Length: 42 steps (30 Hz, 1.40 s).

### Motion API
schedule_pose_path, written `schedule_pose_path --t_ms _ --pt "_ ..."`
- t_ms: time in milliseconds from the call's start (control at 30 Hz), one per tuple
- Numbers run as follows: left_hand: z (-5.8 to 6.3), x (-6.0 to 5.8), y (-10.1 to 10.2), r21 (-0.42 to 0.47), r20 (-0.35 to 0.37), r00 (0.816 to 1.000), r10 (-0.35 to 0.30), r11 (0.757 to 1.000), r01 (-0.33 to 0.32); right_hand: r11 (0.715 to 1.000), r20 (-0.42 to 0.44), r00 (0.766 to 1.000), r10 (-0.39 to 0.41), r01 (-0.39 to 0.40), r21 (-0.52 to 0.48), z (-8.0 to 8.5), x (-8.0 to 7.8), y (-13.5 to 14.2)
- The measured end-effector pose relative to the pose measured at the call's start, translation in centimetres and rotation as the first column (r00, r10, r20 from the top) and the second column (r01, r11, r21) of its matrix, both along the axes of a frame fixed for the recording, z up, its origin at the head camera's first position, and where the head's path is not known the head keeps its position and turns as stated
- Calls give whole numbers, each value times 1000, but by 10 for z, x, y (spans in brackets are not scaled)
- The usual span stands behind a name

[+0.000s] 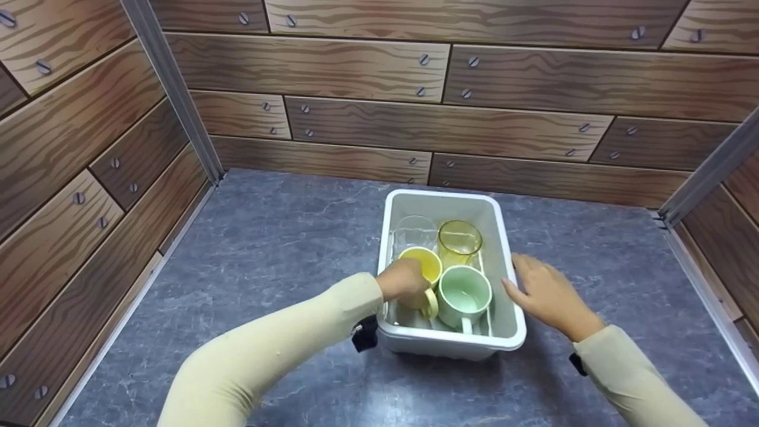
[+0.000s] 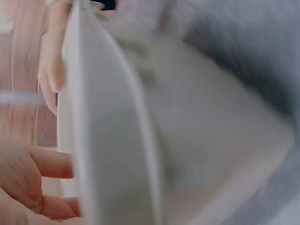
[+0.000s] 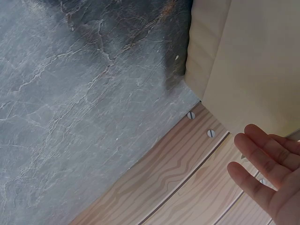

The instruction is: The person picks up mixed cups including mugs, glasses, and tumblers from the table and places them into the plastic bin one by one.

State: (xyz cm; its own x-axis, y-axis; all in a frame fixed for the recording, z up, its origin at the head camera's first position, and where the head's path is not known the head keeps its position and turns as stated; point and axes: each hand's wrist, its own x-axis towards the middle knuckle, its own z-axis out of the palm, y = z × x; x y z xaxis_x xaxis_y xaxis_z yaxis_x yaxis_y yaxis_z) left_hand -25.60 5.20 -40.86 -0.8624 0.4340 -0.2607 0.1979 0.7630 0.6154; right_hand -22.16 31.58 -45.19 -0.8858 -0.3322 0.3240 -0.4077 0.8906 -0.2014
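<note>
A yellow mug (image 1: 431,268) stands in a light grey plastic bin (image 1: 514,343), its handle toward the front. My left hand (image 1: 404,281) reaches over the bin's left rim and grips this mug at its near left side; the fingertips are partly hidden. In the left wrist view, the bin's wall covers the ends of the left fingers (image 2: 51,161). Beside the yellow mug sits a pale green mug (image 1: 465,296). Behind them stand a clear glass (image 1: 414,231) and a yellow-tinted glass (image 1: 460,240). My right hand (image 1: 548,293), its fingers extended, is at the bin's right side, thumb near the rim.
The bin rests on a dark grey marbled tabletop (image 1: 284,237). Wood-patterned panels (image 1: 367,71) enclose it at the back and both sides, with metal corner posts (image 1: 172,77) between them.
</note>
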Motion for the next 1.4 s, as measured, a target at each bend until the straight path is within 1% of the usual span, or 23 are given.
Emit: schedule_pose_path --t_ms 33,100,167,233,300,367,433,567,633,700,833,900,933,1000,1033,1067,1100,1133,1167,1267,1300,1333,1400 --pt "2 0 1 -55 -86 996 -36 998 31 1000 2 1000 -1 1 3 0 0 0" --pt "2 0 3 -156 -238 965 -108 985 72 1000 4 1000 -5 5 7 1 1 0" --pt "0 -2 6 -208 -332 932 -148 975 81 1000 3 1000 -5 5 10 2 1 -1" --pt "-3 -4 9 -237 -369 915 -161 969 75 1000 -2 1000 -2 2 11 2 1 -2" --pt "-4 -7 12 -260 -340 926 -162 963 73 1000 -5 1000 3 -3 12 2 1 -2" --pt "-4 -11 14 -288 -274 947 -165 954 83 1000 -11 1000 6 -6 11 0 1 -1" --pt "0 -16 16 -345 -216 957 -192 932 109 1000 -20 1000 9 -9 10 -1 0 0" --pt "7 -27 19 -477 -115 952 -284 856 198 1000 -41 999 18 -18 7 -2 -1 2" --pt "1 -39 23 -508 -40 946 -322 822 258 1000 -43 999 20 -19 6 -2 -1 2" --pt "-29 -66 33 -512 61 943 -326 801 310 1000 -34 999 19 -19 6 -2 -1 1" --pt "-146 -154 71 -490 235 930 -282 792 364 1000 -13 1000 15 -15 2 -2 -2 1" --pt "-176 -178 86 -511 285 921 -265 771 380 1000 -9 1000 15 -15 0 -2 -3 1" --pt "-181 -183 91 -533 283 919 -275 751 389 1000 -6 1000 13 -13 -2 -2 -2 2" --pt "-165 -173 92 -579 244 915 -321 709 403 1000 2 1000 10 -10 -4 -2 -2 2" --pt "-153 -163 91 -614 199 918 -343 686 390 1000 4 1000 9 -9 -4 -2 -2 2" --pt "-132 -145 89 -653 149 920 -363 663 368 1000 6 1000 7 -7 -4 -2 -2 2" --pt "-125 -137 89 -684 105 921 -375 645 341 1000 7 1000 5 -5 -4 -2 -1 2" --pt "-119 -131 88 -706 57 916 -396 633 317 1000 8 1000 3 -3 -5 -2 -1 2" --pt "-113 -124 87 -714 10 910 -415 634 297 1000 6 1000 2 -2 -4 -2 -1 2" --pt "-114 -117 89 -730 -86 885 -458 633 257 1000 -1 1000 3 -3 -5 -1 -1 1" --pt "-131 -129 92 -730 -105 870 -481 631 261 1000 -3 1000 4 -4 -7 -1 -1 1" --pt "-135 -130 93 -735 -130 855 -502 627 257 1000 -5 1000 5 -5 -8 -1 -1 1" --pt "-144 -133 96 -744 -154 848 -508 625 239 1000 -9 1000 8 -8 -10 -1 0 0"
